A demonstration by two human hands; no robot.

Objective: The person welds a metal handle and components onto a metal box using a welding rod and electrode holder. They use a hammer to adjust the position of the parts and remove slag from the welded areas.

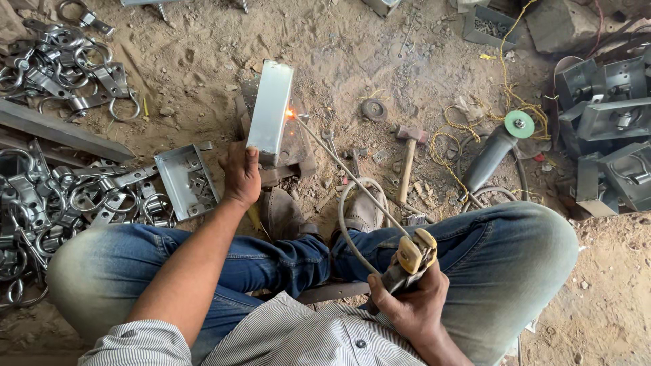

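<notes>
head view: a person sits cross-legged on a dirt floor, in blue jeans and a striped shirt.
left hand: fingers closed round the lower end of a flat metal box piece, holding it tilted upright over a dark metal block on the ground.
metal box piece: silver, rectangular, in the middle of the view, just ahead of the person's shoes; its right edge meets the tip of the rod, where a small orange glow shows.
right hand: clenched on an electrode holder with yellow grips, low in the view above the right knee.
welding rod: thin, running from the holder up and left to the glowing spot on the box piece.
cable: pale, looping beside the rod between the shoes and the holder.
hands: well apart, each gripping its own thing.
left side: heaps of shiny metal rings and brackets, and an open shallow metal tray near the left hand.
right side: a hammer with a wooden handle, an angle grinder with a green disc, yellow cord, and stacked grey metal housings.
</notes>
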